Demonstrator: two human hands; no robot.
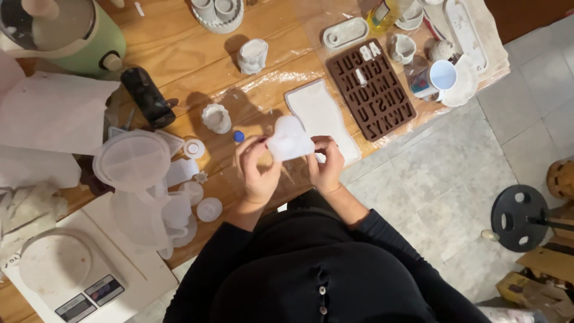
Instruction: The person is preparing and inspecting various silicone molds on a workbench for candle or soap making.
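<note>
I hold a white, heart-shaped silicone mould (289,139) between both hands just above the wooden table (179,48). My left hand (256,168) grips its left edge with thumb and fingers. My right hand (326,164) pinches its right edge. Behind the mould lies a white wavy-edged flat mould (326,110). A small blue cap (238,136) sits just left of my left hand.
A brown letter mould (371,90) lies to the right beside a cup (439,76). Small white cast pots (216,118) (253,56), a black bottle (147,96), clear mould pieces (140,173), a kitchen scale (60,269) and a green appliance (66,30) crowd the left. A black weight plate (519,216) rests on the tiled floor.
</note>
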